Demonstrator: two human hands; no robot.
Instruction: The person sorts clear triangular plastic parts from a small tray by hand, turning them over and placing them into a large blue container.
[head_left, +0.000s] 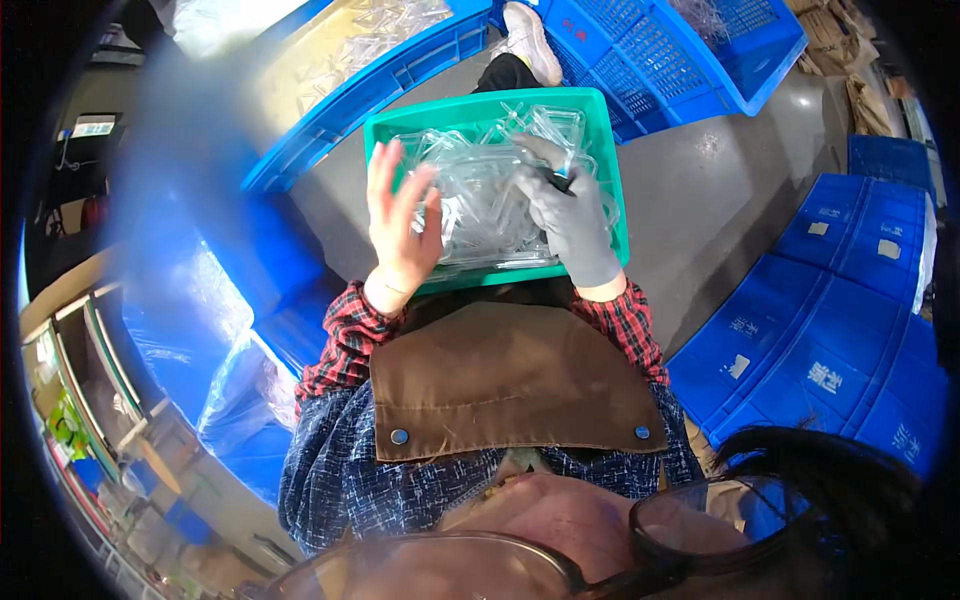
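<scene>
A green plastic bin [490, 97] sits in front of me, filled with clear plastic pieces [470, 210], some shaped like shallow boxes or frames. My left hand [405, 222] is bare, its fingers spread and raised over the left side of the bin, slightly blurred. Over the right side is my right hand [572, 222] in a grey glove. Its fingers are closed round a small dark-handled hand tool [562, 182], whose exact kind I cannot make out. Clear pieces lie right under both hands, and the gloved fingers hide part of them.
Beyond the bin, a blue crate [400, 72] holds more clear pieces at far left, and a mesh-sided blue crate [640, 70] stands at far right. A person's pale shoe [530, 45] is between them. Folded blue boxes [815, 300] lie at right; blue plastic sheeting [190, 330] is at left.
</scene>
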